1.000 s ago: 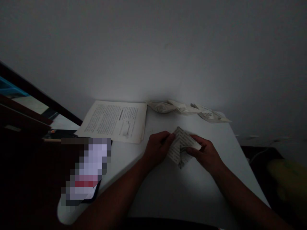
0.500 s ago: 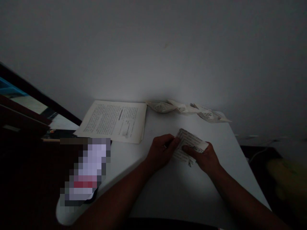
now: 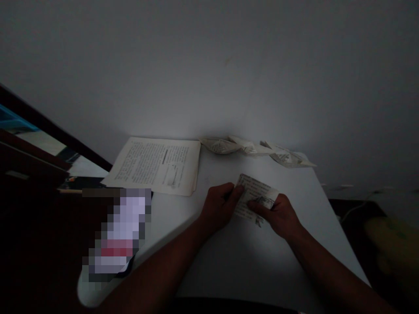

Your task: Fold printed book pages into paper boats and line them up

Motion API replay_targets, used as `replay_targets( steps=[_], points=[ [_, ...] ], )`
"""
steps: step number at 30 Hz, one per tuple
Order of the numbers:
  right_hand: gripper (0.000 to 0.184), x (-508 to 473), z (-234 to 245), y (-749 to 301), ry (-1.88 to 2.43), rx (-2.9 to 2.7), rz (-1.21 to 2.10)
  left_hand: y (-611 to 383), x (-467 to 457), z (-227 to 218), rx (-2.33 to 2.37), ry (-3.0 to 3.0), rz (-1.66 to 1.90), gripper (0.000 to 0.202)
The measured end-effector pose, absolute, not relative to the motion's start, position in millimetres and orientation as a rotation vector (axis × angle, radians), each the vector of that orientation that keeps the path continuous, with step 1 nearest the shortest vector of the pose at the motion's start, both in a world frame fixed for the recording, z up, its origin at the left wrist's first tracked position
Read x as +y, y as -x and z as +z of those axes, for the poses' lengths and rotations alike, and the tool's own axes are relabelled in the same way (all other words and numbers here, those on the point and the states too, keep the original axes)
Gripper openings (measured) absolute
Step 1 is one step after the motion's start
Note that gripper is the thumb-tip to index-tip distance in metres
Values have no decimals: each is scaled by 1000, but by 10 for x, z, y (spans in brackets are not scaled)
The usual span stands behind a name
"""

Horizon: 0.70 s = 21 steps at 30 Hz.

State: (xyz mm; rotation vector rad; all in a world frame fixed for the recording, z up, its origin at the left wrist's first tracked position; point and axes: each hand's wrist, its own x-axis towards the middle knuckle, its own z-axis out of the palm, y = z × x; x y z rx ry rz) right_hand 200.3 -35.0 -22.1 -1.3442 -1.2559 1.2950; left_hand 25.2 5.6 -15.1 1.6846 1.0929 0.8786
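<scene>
A folded piece of printed paper (image 3: 257,194) is held between my two hands above the white table. My left hand (image 3: 220,204) pinches its left edge, thumb on top. From the right, my right hand (image 3: 284,218) grips the other side, with its thumb lying across the printed face. The fingers behind the paper are hidden. Beyond my hands, several folded paper boats (image 3: 220,146) sit in a row along the wall.
A stack of printed sheets (image 3: 153,165) lies at the back left of the white table (image 3: 229,266). At the left edge is a blurred-out phone-like object (image 3: 126,231). The wall (image 3: 209,78) rises right behind the table. Something yellowish (image 3: 389,244) is beyond the right edge.
The folded paper has tilted slightly and its printed face now looks flatter and more open to view. Both hands keep their grip and have shifted very little.
</scene>
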Motion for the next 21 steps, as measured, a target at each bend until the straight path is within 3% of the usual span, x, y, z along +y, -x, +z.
replay_targets(
  steps=[6, 21],
  points=[
    [22, -362, -189, -1988, 1371, -1276, 1284, -256, 60, -109, 1123, -1592, 949, 44],
    [24, -357, -190, -1998, 1272, -1285, 1324, -246, 95, -155, 1109, -1383, 1061, 44]
  ],
)
